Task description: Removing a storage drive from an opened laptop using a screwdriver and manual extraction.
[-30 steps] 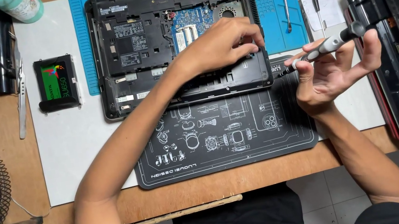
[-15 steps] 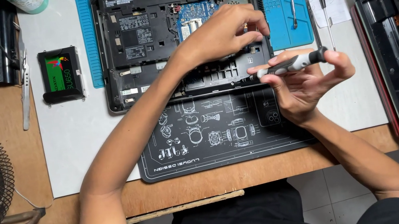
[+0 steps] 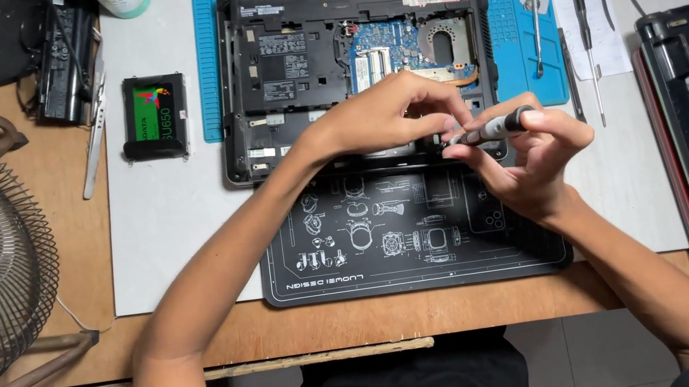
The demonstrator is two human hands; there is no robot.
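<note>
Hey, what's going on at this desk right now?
A person is working on an opened laptop base that lies on a blue work mat. The right hand holds a small screwdriver at the laptop's front edge, and the left hand rests on the base with its fingers at the tip. A loose drive and a second screwdriver lie nearby.

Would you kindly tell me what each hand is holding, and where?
The right hand grips a screwdriver by its grey handle. The left hand rests on the opened laptop, holding nothing visible.
</note>
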